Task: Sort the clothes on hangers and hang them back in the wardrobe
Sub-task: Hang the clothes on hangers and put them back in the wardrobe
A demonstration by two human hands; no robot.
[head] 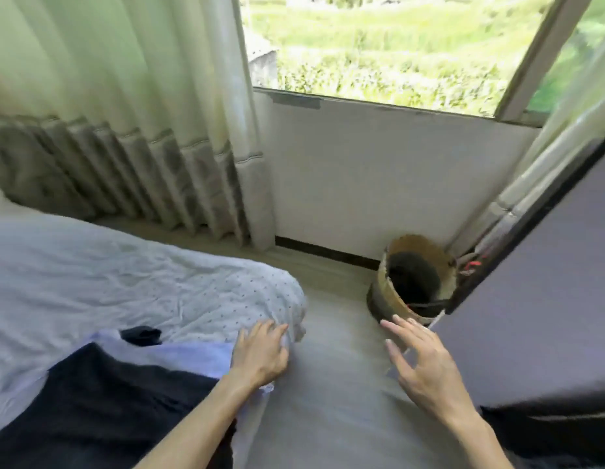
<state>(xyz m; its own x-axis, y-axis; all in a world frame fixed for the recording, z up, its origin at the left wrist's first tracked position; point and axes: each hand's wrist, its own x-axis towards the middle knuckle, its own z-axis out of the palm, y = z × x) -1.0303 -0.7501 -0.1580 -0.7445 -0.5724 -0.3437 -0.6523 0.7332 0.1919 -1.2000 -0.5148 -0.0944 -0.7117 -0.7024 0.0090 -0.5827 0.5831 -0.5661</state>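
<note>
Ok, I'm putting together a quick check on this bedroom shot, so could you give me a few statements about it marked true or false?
1. The right hand holds a hanger. False: its fingers are spread and it holds nothing.
2. The left hand rests on the corner of the bed. True.
3. A dark garment lies on the bed. True.
4. The round basket stands on the bed. False: it stands on the floor, below the window.
5. The curtain covers the whole window. False: it hangs to the left, and the glass is bare.
</note>
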